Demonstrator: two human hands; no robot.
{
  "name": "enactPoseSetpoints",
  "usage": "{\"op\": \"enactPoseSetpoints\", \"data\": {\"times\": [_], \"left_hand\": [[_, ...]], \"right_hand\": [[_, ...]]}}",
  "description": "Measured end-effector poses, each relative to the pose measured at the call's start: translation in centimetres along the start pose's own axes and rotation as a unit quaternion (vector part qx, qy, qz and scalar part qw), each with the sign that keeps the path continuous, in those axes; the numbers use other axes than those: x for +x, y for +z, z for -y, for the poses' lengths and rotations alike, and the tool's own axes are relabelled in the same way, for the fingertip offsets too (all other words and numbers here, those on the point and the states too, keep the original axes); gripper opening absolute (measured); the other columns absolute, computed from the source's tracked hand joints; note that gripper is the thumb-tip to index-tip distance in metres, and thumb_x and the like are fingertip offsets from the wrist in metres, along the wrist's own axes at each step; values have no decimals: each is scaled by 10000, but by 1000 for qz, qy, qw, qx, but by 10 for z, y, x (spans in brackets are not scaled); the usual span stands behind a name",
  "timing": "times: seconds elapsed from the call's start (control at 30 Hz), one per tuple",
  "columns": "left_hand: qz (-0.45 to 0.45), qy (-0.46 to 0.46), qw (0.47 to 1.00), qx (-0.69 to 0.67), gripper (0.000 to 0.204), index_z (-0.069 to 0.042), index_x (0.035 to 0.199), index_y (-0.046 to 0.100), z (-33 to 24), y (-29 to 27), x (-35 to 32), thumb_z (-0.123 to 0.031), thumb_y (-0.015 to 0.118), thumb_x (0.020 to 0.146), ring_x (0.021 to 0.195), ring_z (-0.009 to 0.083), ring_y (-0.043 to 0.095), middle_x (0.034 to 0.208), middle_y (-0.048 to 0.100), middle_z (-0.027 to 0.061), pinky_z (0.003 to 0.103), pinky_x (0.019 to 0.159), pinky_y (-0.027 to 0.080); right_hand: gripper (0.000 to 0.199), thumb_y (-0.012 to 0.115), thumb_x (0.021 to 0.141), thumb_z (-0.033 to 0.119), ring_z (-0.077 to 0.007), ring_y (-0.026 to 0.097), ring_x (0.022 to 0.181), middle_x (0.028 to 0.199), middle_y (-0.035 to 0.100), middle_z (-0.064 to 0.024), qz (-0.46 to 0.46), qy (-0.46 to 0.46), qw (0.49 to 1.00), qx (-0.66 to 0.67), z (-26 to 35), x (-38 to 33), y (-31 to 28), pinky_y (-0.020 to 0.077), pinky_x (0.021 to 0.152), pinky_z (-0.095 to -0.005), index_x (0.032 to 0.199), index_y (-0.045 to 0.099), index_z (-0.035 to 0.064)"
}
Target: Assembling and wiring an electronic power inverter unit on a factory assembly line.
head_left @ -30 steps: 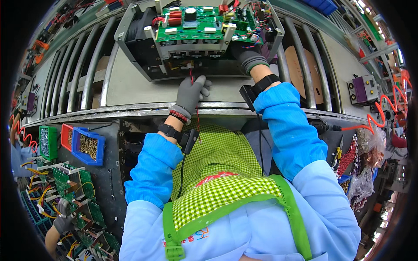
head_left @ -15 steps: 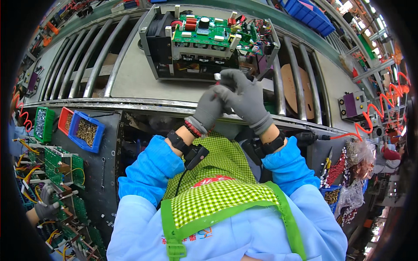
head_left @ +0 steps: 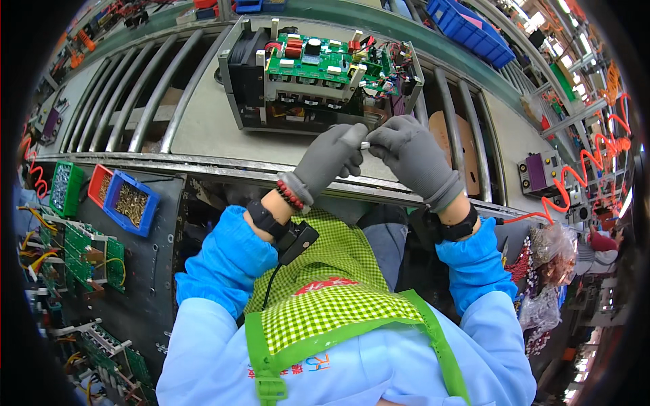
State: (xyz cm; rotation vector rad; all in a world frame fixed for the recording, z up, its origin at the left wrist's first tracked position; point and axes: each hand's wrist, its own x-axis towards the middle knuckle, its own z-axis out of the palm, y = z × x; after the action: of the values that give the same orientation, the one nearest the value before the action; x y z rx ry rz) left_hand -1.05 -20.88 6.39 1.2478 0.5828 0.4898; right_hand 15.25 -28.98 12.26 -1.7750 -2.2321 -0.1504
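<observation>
Assembly line bench, grey conveyor bed [head_left: 203, 128] of metal rollers running across the top; green-checked apron fills the lower view. On the bed sits an open metal chassis [head_left: 318, 74] carrying a green circuit board [head_left: 311, 57] with red and black components and a tangle of coloured wires at its right end.

Both hands gloved in grey, meeting just in front of the chassis's near edge. Left hand [head_left: 328, 159] and right hand [head_left: 409, 155] pinch a small pale part [head_left: 363, 144] between thumb and fingertips of each (too small to tell what it is; looks like a short whitish piece). Remaining fingers curled in. Part held above the bed's near rail, close to the chassis but not touching it.

Room: bare bed to the left of the chassis, a brown cardboard panel [head_left: 457, 149] to the right. Blue bin [head_left: 132, 203] of brass-coloured small parts sits below the rail at left, well apart from the hands. Purple block [head_left: 538, 172] far right.
</observation>
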Motion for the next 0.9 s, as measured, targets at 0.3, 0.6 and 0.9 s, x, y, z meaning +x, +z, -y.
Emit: {"op": "enactPoseSetpoints", "data": {"times": [0.3, 0.6, 0.9], "left_hand": [[34, 57, 983, -169, 342, -49, 1122, 552, 1, 9, 40, -362, 467, 1013, 713, 73, 573, 924, 637, 38, 189, 583, 426], [-26, 90, 992, -88, 322, -5, 1214, 541, 0, 9, 68, -219, 498, 978, 681, 64, 583, 891, 636, 34, 199, 587, 455], [-54, 115, 988, -88, 192, -2, 887, 614, -5, 12, 78, -164, 519, 926, 552, 86, 554, 713, 597, 46, 254, 520, 451]], "right_hand": [[107, 666, 813, 75, -293, 611, 873, 910, 620, -92, -132, -9, 985, 115, -26, 20, -8, 507, 744, -383, 919, 676, 79], [148, 629, 839, 128, -306, 584, 970, 977, 610, -73, -124, -41, 982, -135, -68, 66, -1, 465, 799, -433, 983, 661, 135], [184, 622, 800, 126, -294, 582, 989, 991, 621, -55, -69, -46, 986, -146, -69, 74, -5, 490, 838, -404, 979, 662, 140]]}}
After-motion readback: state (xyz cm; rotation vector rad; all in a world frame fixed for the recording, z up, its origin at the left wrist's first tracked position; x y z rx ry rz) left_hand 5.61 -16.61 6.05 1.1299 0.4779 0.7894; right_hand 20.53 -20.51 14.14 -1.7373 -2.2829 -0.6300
